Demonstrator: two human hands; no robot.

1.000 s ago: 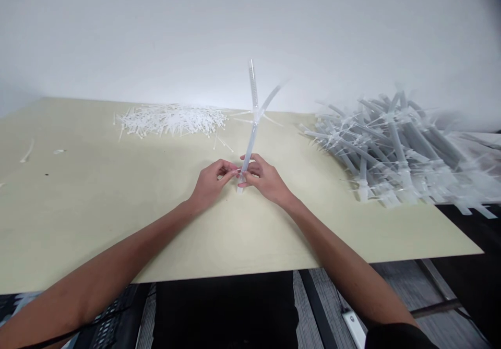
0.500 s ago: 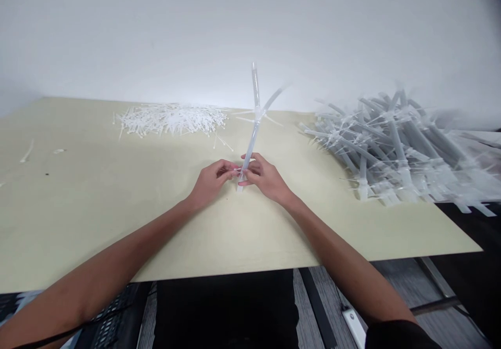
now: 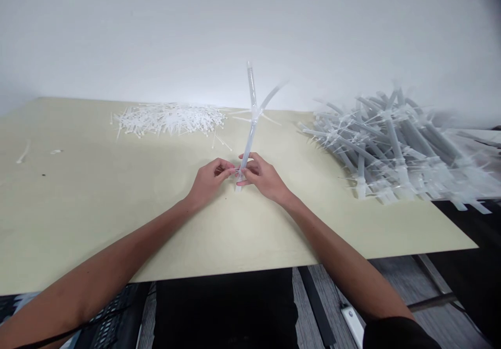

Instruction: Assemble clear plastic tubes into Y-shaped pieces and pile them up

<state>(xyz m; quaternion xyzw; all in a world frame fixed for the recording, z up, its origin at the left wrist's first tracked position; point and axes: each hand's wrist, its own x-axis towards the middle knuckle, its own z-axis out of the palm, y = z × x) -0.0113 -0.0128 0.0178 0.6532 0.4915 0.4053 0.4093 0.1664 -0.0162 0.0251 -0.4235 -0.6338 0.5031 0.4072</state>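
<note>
A translucent Y-shaped tube (image 3: 248,143) stands nearly upright over the table, two branches spreading at its top. White cable ties stick out sideways around its fork. My right hand (image 3: 263,176) is closed around the lower part of the tube. At its left, my left hand (image 3: 210,180) pinches thumb and forefinger together on a thin white cable tie (image 3: 236,170) that sits against the tube near its lower end. The tie's far side is hidden by the tube and my right fingers.
A loose heap of white cable ties (image 3: 168,118) lies at the back left. Many similar tubes with ties (image 3: 385,145) are piled at the right, some over the table's edge. Stray white pieces (image 3: 24,152) lie far left. A pale wall (image 3: 250,25) rises behind the table.
The whole view has shifted slightly, everything sitting a little further left. My left fingertips have closed tighter by the tube; the right hand keeps its hold.
</note>
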